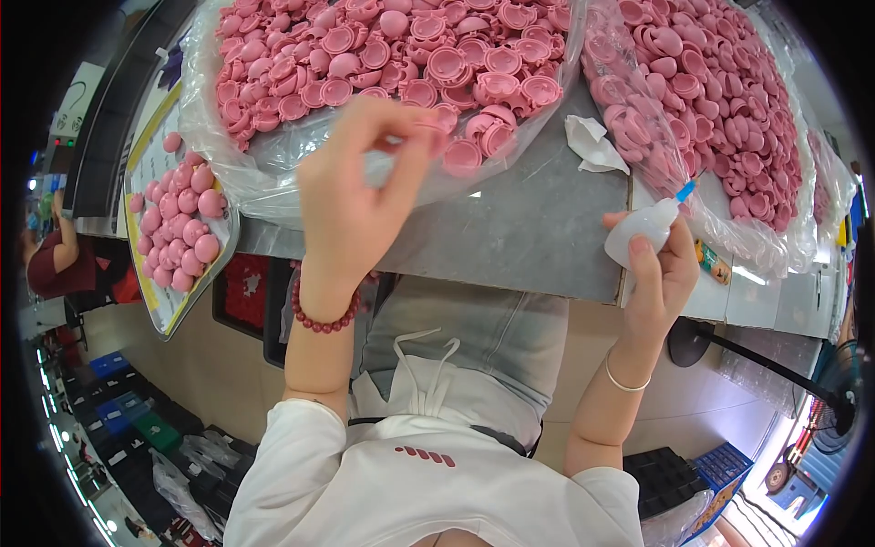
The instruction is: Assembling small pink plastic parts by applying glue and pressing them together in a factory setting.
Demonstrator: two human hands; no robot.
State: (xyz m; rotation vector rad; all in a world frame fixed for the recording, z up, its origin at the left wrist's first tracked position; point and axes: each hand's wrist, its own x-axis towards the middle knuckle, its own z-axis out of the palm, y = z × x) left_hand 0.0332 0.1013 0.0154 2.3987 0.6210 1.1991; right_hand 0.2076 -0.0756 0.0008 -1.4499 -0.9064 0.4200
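Observation:
My left hand (360, 178) is raised over the near edge of a pile of pink plastic half shells (447, 64), its fingers pinched together. Motion blurs the fingertips; pink shows right at them, but whether it is a held piece or the pile behind I cannot make out. On the right, my right hand (663, 278) grips a white squeeze bottle (635, 232) with a narrow blue tip (686, 190), tilted up and to the right. The half shells lie in a clear plastic bag (273, 196) spread open on the grey table (547, 219).
A second bag of pink shells (729, 118) stands at the right, beside a crumpled white tissue (594, 144). Closed pink balls (178, 223) sit on a tray (164, 314) at the left. A small green-and-orange tube (713, 263) lies beyond my right hand. Dark bins (241, 296) stand below the table edge.

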